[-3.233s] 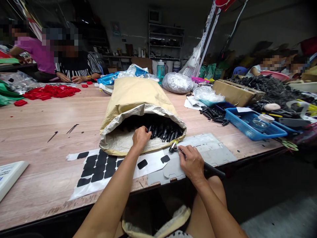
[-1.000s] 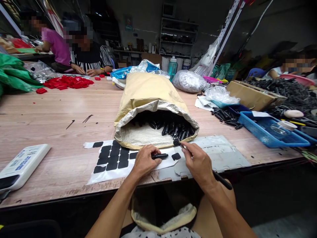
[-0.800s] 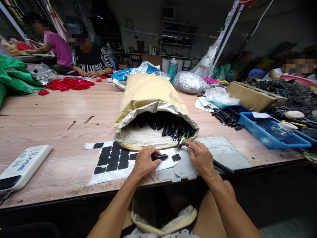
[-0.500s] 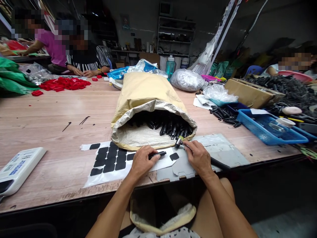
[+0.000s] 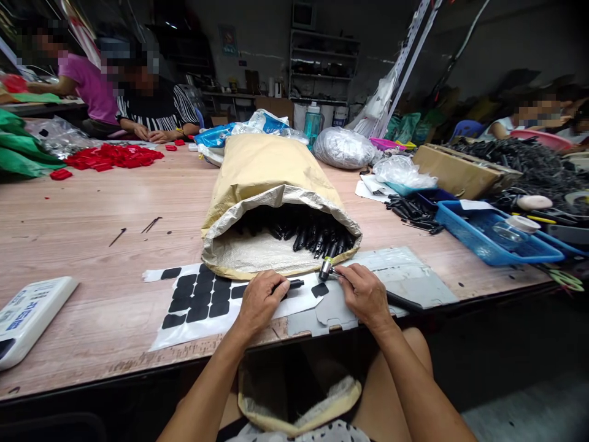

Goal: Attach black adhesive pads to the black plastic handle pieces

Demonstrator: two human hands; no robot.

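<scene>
My left hand (image 5: 262, 299) is closed round a slim black part (image 5: 295, 284), whose tip points right over a white sheet (image 5: 156, 336) with rows of black rounded stickers (image 5: 197, 301). To its right, my right hand (image 5: 364, 292) grips a small hammer by its shaft; the metal hammer head (image 5: 326, 269) is left of my fingers and the dark handle (image 5: 404, 301) runs out to the right. Under that hand lies a grey board (image 5: 423, 285). Just beyond both hands, a yellow sack (image 5: 276, 162) opens toward me with many black parts (image 5: 317, 236) inside.
A blue basket (image 5: 488, 245) and black parts (image 5: 409, 212) are at the right. A white device (image 5: 37, 313) sits at the left, red pieces (image 5: 115, 156) farther back. Two people sit across at the far left, others at the far right. An open sack (image 5: 317, 420) is on my lap.
The view has shifted slightly, moving the table items a little left. Both hands keep their grips; the hammer head is slightly nearer the black part in my left hand.
</scene>
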